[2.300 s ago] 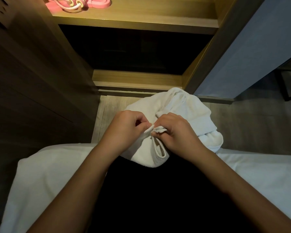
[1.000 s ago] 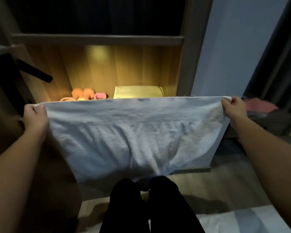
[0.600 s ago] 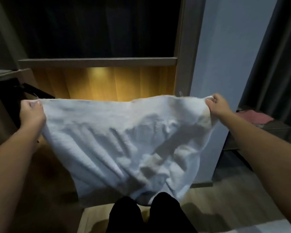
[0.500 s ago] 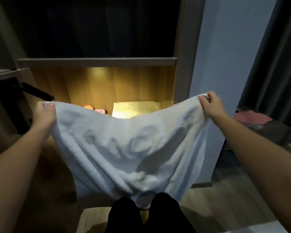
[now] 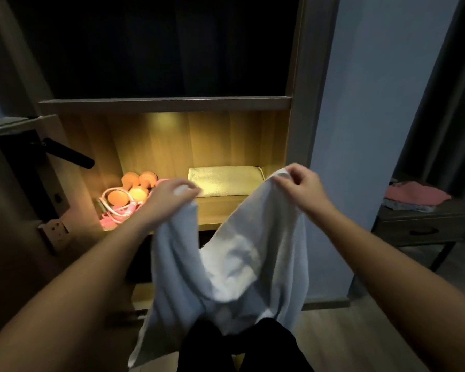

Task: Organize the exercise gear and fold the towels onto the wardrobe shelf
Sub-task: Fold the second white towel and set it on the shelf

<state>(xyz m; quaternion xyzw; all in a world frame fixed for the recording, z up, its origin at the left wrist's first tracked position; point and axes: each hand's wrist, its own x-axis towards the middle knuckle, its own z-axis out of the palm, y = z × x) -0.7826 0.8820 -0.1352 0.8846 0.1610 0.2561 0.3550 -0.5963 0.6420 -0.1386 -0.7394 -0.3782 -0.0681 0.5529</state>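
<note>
A white towel hangs in front of me, sagging in a deep fold between its two top corners. My left hand grips the left corner and my right hand pinches the right corner, both raised before the lit wardrobe shelf. On that shelf a folded towel lies at the right. Orange dumbbells and a pink skipping rope lie at the left.
The wardrobe frame stands right of the shelf, with a dark hanging space above. A door with a black handle stands open at the left. A side table at the right carries pink cloth. My dark-clothed legs are below.
My hands have come much closer together, so the spread towel now sags into a deep fold. The shelf's folded towel and exercise gear show above it.
</note>
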